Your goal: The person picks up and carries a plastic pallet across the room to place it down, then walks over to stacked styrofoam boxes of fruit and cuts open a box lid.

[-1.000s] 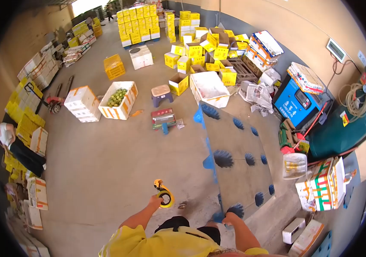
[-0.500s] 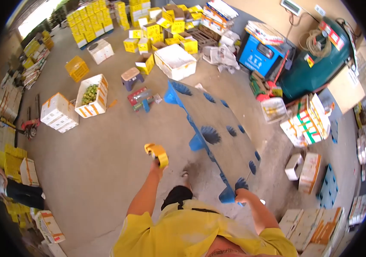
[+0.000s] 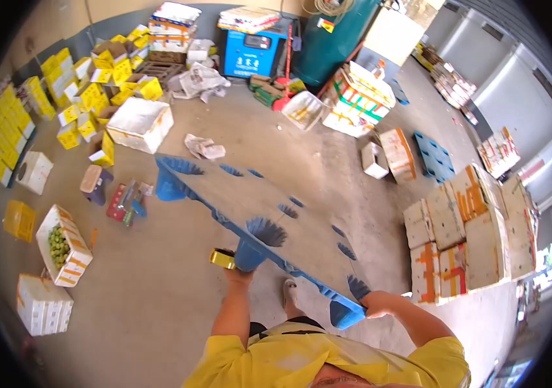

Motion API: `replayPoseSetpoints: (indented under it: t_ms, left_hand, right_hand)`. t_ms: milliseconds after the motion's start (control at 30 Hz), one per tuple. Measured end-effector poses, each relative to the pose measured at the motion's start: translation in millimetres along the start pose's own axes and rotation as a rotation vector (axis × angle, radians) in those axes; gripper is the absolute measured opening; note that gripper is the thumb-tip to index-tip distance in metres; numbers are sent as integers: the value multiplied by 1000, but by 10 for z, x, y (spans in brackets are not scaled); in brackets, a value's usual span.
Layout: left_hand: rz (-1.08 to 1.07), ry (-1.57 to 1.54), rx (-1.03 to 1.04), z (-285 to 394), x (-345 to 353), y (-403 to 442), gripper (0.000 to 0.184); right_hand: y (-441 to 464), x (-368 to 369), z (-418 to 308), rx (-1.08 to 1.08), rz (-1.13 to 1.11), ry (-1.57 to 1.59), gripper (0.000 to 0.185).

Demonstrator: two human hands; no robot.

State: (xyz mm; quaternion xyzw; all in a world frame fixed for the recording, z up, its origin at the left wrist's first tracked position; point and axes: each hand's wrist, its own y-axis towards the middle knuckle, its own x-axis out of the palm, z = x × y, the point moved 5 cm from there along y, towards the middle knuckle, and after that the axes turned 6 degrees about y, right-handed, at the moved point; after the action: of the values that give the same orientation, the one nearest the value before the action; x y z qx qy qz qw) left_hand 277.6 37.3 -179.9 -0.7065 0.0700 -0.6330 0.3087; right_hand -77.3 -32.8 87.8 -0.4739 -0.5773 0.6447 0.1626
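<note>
A blue plastic pallet with a dusty grey deck and cup-shaped feet stretches diagonally in front of me, tilted. At its near right corner my right hand is closed round the edge. My left hand is beneath the pallet's left side, by one of the blue feet, its fingers partly hidden. A roll of yellow tape is in that hand. Whether the left hand also presses on the foot, I cannot tell.
Stacked foam boxes stand on the right, with another blue pallet behind. An open white foam box, yellow cartons and a small stool are at left. A foam box of green fruit stands nearer.
My view has turned right. The pallet has swung to lie flatter across my front. My left hand with the tape has come up beside the pallet's foot; my right hand keeps its hold.
</note>
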Motion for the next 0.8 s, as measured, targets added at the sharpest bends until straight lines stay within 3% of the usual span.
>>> replayPoseSetpoints:
  t_ms: [33, 133, 167, 200, 267, 300, 367, 400, 467, 500, 567, 600, 667, 800]
  left_hand:
    - [14, -2, -32, -12, -212, 32, 42]
    - [-372, 223, 75, 13, -572, 285, 59]
    - [-275, 612, 284, 77, -692, 310, 60]
    - [-298, 634, 241, 147, -419, 8, 60]
    - [-551, 657, 51, -81, 568, -754, 61]
    - [-575, 675, 22, -186, 319, -643, 61]
    - [-1118, -572, -431, -253, -111, -425, 61]
    - [-1132, -555, -446, -28, -106, -1044, 61]
    - [-12, 36, -99, -214, 508, -1687, 61]
    - [-24, 48, -91, -220, 425, -1784, 61]
    - [-138, 90, -52, -261, 156, -1980, 61]
    - [-143, 105, -43, -258, 15, -2013, 61]
    - [-265, 360, 130, -132, -275, -2169, 60]
    - [-171, 216, 16, -181, 14, -3115, 59]
  right_hand:
    - [-90, 153, -48, 24, -15, 19, 27]
    - [-331, 603, -253, -44, 40, 96, 28]
    - [-400, 718, -320, -29, 35, 101, 28]
    - [-579, 719, -463, -1, 34, 156, 28]
    - [-767, 927, -395, 76, 100, 184, 28]
    - [-937, 959, -423, 113, 189, 182, 30]
    - [-1326, 991, -453, 160, 394, 188, 30]
    - [-1470, 1128, -426, 155, 416, 199, 30]
    - [-1742, 1287, -317, 77, 731, 216, 27]
    - [-1815, 1433, -307, 67, 745, 222, 27]
    - [-2032, 1690, -226, -25, 1032, 265, 23]
    - [-2095, 1805, -213, -36, 1041, 277, 23]
    - [-2323, 2030, -249, -53, 1275, 327, 21]
    - [-2698, 2308, -156, -67, 1512, 313, 23]
